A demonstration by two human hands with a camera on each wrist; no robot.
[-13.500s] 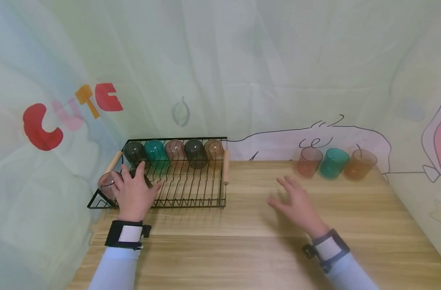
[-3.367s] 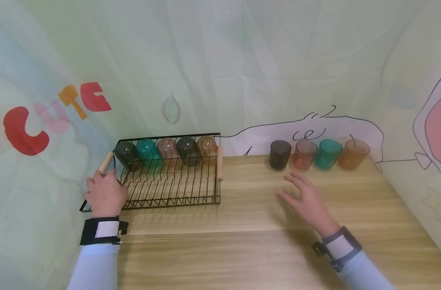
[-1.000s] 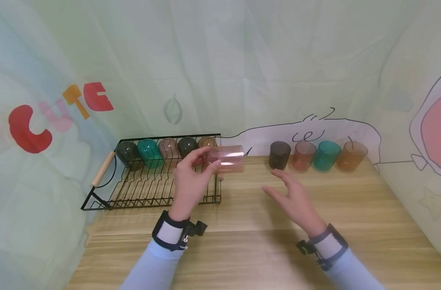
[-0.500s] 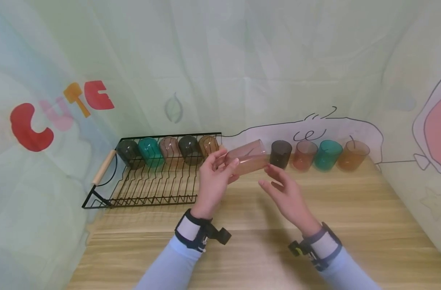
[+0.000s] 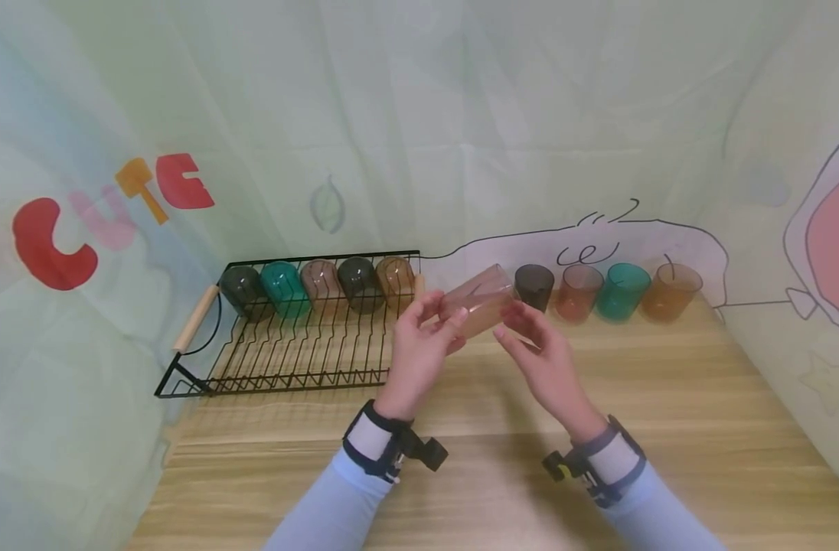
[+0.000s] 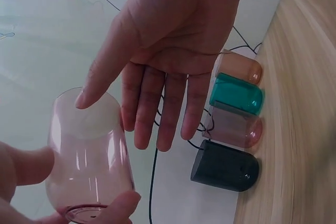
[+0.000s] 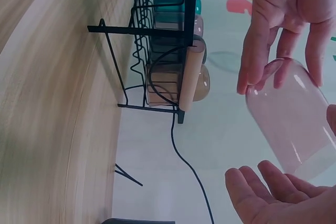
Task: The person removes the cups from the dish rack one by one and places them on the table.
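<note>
My left hand (image 5: pixel 419 348) grips a clear pink drinking glass (image 5: pixel 480 298) near its base, its fingers and thumb around it. The glass is tilted in the air, mouth towards the right. At the mouth is my right hand (image 5: pixel 540 356), fingers extended and thumb apart. In the left wrist view the thumb of the right hand (image 6: pixel 178 40) overlaps the rim of the glass (image 6: pixel 89 156); I cannot tell whether it touches. The right wrist view has the left hand (image 7: pixel 294 3) on the rounded base and the right hand (image 7: pixel 283 198) below the glass (image 7: pixel 294 114).
A black wire rack (image 5: pixel 302 379) with wooden handles (image 5: pixel 197 317) stands at left, several upside-down glasses in its back row, such as a teal one (image 5: pixel 285 287). At the back right stand upright glasses: dark grey (image 5: pixel 533 285), pink (image 5: pixel 579 295), teal (image 5: pixel 623 292) and amber (image 5: pixel 671 293).
A dark glass left the rack's front row and now stands leftmost in the table row. My left hand then lifted the pink glass from the front left and carried it right, tilting it.
</note>
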